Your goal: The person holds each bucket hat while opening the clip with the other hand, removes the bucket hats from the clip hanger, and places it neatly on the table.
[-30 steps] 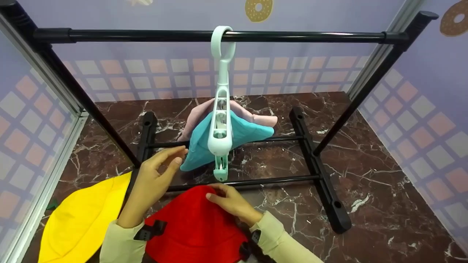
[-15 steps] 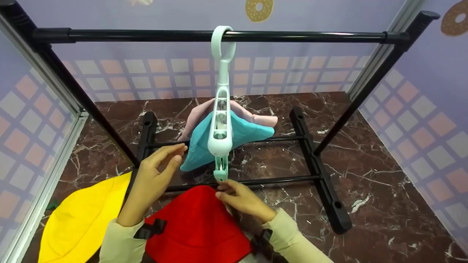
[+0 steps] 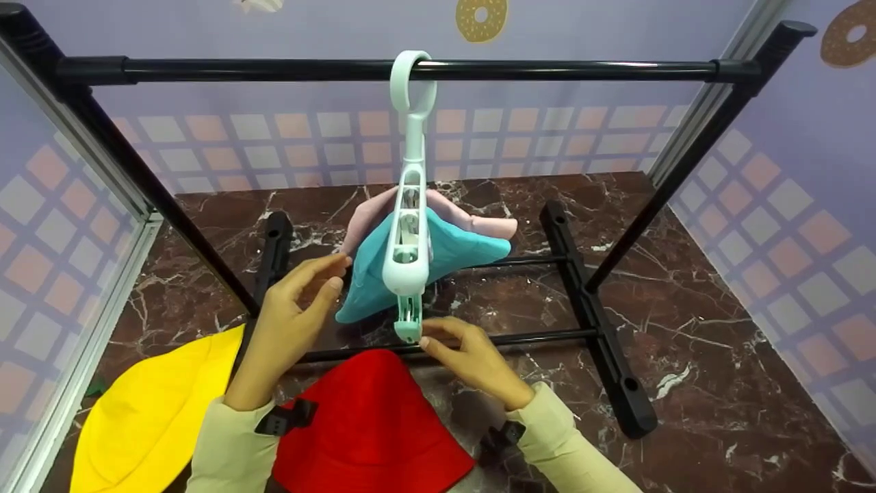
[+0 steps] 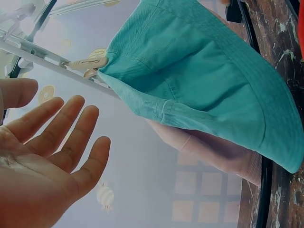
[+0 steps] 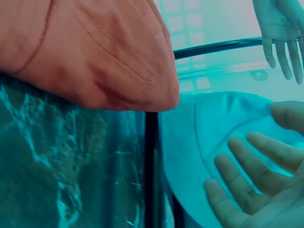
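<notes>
A pale green hanger [image 3: 405,253] hangs by its ring from the rack's top bar. A turquoise hat [image 3: 455,245] hangs from it, its cloth caught in a cream peg [image 4: 90,62] in the left wrist view. Behind that hat is a pink one [image 3: 369,216]. My left hand [image 3: 291,322], fingers relaxed and slightly bent, is beside the turquoise hat's left edge. My right hand [image 3: 472,352] has its fingertips right at the green clip [image 3: 408,330] at the hanger's near end, with fingers spread in the right wrist view. A red hat [image 3: 373,424] stands peak-up between my forearms.
A yellow hat [image 3: 157,411] lies at the left front. The black rack's top bar [image 3: 575,70] crosses overhead, and its feet and lower rods stand on the dark marbled surface [image 3: 691,356]. Patterned panels [image 3: 274,147] enclose the back and both sides.
My right hand has let go of the red hat's peak and moved up and right to the clip. The left hand has barely moved.
</notes>
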A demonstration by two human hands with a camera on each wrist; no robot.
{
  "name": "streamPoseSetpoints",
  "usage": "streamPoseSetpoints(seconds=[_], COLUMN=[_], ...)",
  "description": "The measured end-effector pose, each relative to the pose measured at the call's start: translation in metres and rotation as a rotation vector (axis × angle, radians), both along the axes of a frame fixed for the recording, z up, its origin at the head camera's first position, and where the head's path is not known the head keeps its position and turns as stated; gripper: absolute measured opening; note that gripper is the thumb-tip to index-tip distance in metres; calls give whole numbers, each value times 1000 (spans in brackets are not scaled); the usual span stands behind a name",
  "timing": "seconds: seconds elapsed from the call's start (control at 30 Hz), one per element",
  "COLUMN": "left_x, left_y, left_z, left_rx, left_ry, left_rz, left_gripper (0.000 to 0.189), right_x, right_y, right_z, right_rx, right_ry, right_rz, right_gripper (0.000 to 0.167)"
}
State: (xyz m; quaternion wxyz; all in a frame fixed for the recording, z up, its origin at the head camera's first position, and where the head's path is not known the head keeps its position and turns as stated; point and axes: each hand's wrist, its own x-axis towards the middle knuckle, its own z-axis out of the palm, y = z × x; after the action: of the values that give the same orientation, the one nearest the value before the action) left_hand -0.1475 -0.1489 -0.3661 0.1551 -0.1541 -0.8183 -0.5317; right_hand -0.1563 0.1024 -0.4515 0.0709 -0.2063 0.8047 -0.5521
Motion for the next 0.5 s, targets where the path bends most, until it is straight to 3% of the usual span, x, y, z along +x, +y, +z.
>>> streamPoseSetpoints(seconds=[0.5], left_x=[-18], left_y=[7], left_z=[12], left_rx=[32], left_ry=[-41], left_rz=[11], left_gripper=[37], right_x=[0], right_y=[5], right_z=[28], right_rx=[-122], right_ry=[337], right_rz=[-110], right_gripper=[28])
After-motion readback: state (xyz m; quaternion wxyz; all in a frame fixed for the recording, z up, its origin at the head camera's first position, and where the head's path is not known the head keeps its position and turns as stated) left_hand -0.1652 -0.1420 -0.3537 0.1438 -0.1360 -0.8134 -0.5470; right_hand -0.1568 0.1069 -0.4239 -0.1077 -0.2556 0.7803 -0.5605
